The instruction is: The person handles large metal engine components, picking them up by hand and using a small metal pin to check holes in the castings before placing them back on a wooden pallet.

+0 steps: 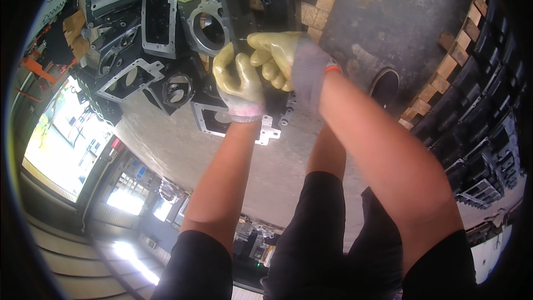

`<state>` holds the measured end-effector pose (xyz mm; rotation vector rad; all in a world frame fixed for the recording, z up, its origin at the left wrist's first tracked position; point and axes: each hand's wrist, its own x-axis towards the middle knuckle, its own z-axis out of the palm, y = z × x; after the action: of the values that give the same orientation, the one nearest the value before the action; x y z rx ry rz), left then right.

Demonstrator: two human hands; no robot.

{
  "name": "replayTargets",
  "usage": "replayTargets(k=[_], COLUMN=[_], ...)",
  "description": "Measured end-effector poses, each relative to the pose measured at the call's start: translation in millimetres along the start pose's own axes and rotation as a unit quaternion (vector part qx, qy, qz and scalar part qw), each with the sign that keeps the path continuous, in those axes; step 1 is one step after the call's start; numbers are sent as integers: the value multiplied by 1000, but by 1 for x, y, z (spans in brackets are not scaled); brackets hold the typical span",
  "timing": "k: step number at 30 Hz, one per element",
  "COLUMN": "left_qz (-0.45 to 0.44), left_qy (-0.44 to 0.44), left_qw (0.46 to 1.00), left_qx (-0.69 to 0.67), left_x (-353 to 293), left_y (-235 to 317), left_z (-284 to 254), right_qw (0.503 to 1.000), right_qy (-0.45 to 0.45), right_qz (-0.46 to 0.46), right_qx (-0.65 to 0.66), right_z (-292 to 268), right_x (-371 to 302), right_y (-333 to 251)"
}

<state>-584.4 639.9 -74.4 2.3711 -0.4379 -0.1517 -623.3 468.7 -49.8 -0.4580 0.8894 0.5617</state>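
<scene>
The dark casting (pixel 212 8) with round bores through its pale machined face lies just beyond the gloved fingertips, its lower end close by both hands. The left hand's (pixel 234 73) grip is open, curved like a C, with a clear gap between forefinger and thumb; whether it touches the casting's edge I cannot tell. The right hand (pixel 273 58) points left, forefinger stretched toward the casting and the other fingers curled; a tiny thin piece seems to show at its tip, but whether that grip is closed on it cannot be told. A flat frame casting (pixel 206 127) lies beneath the left wrist, partly covered by it. Leftward are a rectangular-windowed casting (pixel 172 25), another open frame (pixel 145 65) and a round-ported casting (pixel 166 96), crowded together. A wooden pallet (pixel 316 16) sits right of the bored casting, above the concrete floor (pixel 166 139).
</scene>
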Motion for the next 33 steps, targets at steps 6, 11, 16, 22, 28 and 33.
replayTargets(k=[6,11,16,22,28,33], left_qz=[16,49,98,66,71,98], left_qy=[-3,-4,-6,-5,-15,-41], left_qw=[1000,999,995,997,997,994], left_qx=[9,13,9,-26,10,6], left_x=[1,4,2,1,0,4], left_y=[3,3,-6,1,-5,-11], left_z=[-1,1,3,6,3,-1], right_qw=[995,925,672,722,844,823], right_qy=[-46,75,138,186,115,130], right_qz=[-18,-207,-426,-472,-396,-422], right_qx=[-87,-310,-589,-470,-343,-357], right_z=[-5,-8,-26,-59,-45,-30], right_x=[2,15,18,32,46,52], right_y=[-8,10,9,41,64,63])
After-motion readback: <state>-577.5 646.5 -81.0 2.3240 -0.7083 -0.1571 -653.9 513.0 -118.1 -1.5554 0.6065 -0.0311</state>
